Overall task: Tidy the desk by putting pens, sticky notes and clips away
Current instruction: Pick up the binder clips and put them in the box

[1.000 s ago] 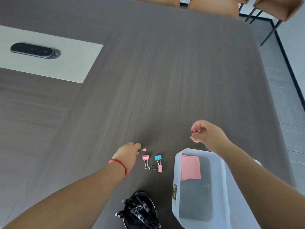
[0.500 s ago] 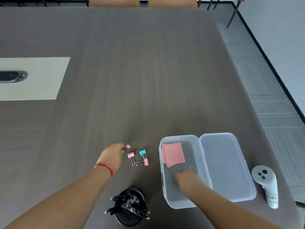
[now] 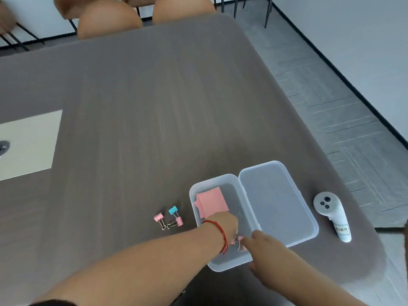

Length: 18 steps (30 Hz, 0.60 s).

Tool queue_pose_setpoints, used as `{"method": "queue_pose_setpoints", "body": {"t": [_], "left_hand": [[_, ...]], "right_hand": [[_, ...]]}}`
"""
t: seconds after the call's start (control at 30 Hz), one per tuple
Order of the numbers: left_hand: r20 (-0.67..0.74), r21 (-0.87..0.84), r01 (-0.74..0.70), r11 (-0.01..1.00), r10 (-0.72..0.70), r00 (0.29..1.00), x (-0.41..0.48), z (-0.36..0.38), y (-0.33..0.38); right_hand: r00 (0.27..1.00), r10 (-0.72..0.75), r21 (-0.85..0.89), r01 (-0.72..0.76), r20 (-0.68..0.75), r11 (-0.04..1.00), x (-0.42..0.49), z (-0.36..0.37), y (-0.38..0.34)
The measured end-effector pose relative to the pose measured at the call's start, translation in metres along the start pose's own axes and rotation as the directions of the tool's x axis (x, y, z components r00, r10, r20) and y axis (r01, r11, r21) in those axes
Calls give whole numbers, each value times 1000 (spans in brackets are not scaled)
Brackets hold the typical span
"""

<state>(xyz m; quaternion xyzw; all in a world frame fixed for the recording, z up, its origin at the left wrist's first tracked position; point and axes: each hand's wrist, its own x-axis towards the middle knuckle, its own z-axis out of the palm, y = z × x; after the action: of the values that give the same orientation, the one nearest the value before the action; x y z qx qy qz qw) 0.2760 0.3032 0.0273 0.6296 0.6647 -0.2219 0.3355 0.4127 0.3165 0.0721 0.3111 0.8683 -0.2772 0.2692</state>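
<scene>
A clear plastic box (image 3: 194,188) sits at the near right with its lid (image 3: 278,202) folded open to the right. Pink sticky notes (image 3: 212,202) lie at the box's far end. My left hand (image 3: 227,225), with a red string on its wrist, reaches into the box, fingers curled down on a pink binder clip (image 3: 239,242) at the box floor. My right hand (image 3: 262,241) hovers just right of that clip, fingers loose and holding nothing. On the table left of the box lie a pink clip (image 3: 159,218), a blue clip (image 3: 173,210) and another pink clip (image 3: 179,221).
A white handheld controller (image 3: 331,214) lies right of the lid near the table's rounded edge. A beige inset panel (image 3: 28,144) is at the far left. Brown chairs (image 3: 110,18) stand beyond the far edge. Grey floor runs along the right.
My left hand has carried a pink clip from the table into the box. My right hand has pulled back from the box floor toward its near right side. The view has shifted left.
</scene>
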Motion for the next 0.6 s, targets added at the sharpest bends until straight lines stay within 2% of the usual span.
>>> {"method": "queue_pose_setpoints", "body": {"t": [0.17, 0.23, 0.37, 0.47, 0.5, 0.57, 0.6], "left_hand": [[37, 111, -2, 994, -2, 999, 23, 27, 3], [62, 102, -9, 995, 2, 998, 23, 28, 2], [49, -177, 51, 983, -43, 998, 18, 23, -10], [-143, -470, 42, 881, -124, 982, 3, 0, -31], [-259, -535, 18, 845, -184, 948, -5, -9, -44], [-472, -605, -6, 796, -353, 808, -20, -19, -81], [-511, -631, 22, 775, -437, 741, -26, -16, -103]], "right_hand": [[997, -2, 160, 15, -82, 987, -40, 1, 11], [994, 15, 213, 8, -106, 977, -46, 5, 14], [987, 16, 247, 24, -160, 969, -47, 5, 17], [977, 17, 265, 40, -211, 964, -42, -6, 14], [972, 8, 262, 55, -234, 963, -39, -12, 10], [963, -14, 252, 85, -270, 964, -27, -26, -4], [960, -35, 243, 106, -279, 964, -19, -32, -14]]}}
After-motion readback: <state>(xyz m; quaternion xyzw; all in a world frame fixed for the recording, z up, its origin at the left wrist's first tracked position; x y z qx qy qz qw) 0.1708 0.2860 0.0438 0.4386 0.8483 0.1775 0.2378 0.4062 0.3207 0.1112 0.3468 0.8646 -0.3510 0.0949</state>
